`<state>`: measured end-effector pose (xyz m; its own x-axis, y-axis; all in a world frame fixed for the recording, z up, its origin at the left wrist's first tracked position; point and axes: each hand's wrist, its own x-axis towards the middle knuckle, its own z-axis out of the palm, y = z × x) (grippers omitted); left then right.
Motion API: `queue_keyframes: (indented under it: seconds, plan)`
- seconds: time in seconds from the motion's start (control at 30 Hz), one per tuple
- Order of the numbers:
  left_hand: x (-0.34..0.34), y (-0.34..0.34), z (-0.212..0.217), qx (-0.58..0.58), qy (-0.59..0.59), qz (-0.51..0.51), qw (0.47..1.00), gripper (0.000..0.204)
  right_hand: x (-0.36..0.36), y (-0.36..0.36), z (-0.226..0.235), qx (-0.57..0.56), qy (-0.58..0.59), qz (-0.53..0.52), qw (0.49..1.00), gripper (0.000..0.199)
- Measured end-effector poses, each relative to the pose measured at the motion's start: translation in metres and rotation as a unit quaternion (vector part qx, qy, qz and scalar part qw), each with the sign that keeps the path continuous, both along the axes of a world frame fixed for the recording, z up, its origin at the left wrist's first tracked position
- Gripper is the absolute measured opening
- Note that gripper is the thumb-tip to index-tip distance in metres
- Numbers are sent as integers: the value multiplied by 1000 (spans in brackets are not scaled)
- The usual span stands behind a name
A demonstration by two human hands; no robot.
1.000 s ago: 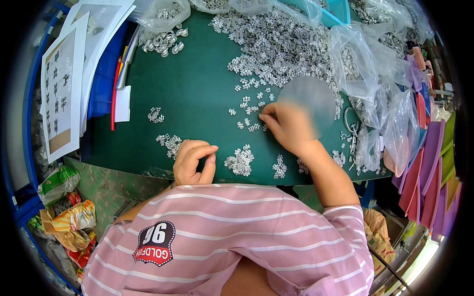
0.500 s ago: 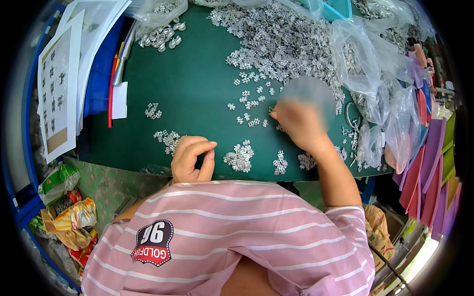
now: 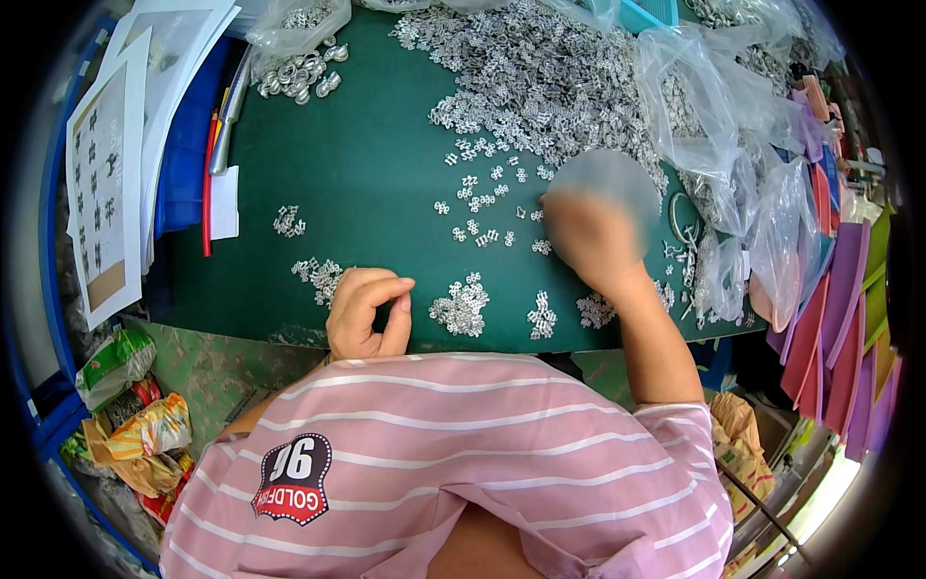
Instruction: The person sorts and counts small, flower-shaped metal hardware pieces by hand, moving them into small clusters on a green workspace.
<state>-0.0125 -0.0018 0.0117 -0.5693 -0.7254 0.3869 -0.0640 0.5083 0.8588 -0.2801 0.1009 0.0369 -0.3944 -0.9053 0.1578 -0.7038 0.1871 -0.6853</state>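
My left hand [image 3: 367, 314] rests at the front edge of the green table [image 3: 367, 164], fingers curled and thumb meeting the forefinger; I cannot make out a piece in it. Small piles of silver metal pieces [image 3: 461, 309] lie just to its right, and another pile [image 3: 323, 275] lies to its left. My right hand [image 3: 588, 241] reaches out over scattered loose pieces [image 3: 477, 188] in the middle of the table; it is blurred, so its grip is unclear. A large heap of the same pieces [image 3: 540, 77] covers the far side.
Clear plastic bags [image 3: 714, 125] with more parts crowd the right side, next to coloured foam sheets [image 3: 839, 309]. Printed paper sheets [image 3: 106, 183], a blue folder [image 3: 183, 164] and pens [image 3: 207, 183] lie at the left. Snack wrappers [image 3: 125, 415] sit below the table's left corner.
My right hand has slid to the right across the scattered pieces. My left hand has stayed by the front edge, its fingers shifting slightly.
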Motion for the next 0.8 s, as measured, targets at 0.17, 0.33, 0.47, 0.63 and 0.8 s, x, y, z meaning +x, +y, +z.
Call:
queue_keyframes:
  seconds: [0.17, 0.33, 0.47, 0.63, 0.8]
  plan:
    - [-1, 0, -1, -1, 3, 1, 1000, 22, -5, 1, -7, -19, 44, 32, 998, 14]
    - [-3, 1, 0, -7, 9, 8, 1000, 24, 5, -10, -9, -4, 68, 63, 996, 17]
    - [-3, -1, 1, -7, 9, 3, 1000, 23, 24, -27, 12, 63, 123, 132, 982, 28]
    - [-3, -2, 2, -11, 15, 5, 1000, 22, 26, -43, 6, 12, 117, 100, 988, 22]
    - [-3, -2, 0, -8, 16, -3, 1000, 23, 33, -60, -4, 0, 144, 64, 987, 14]
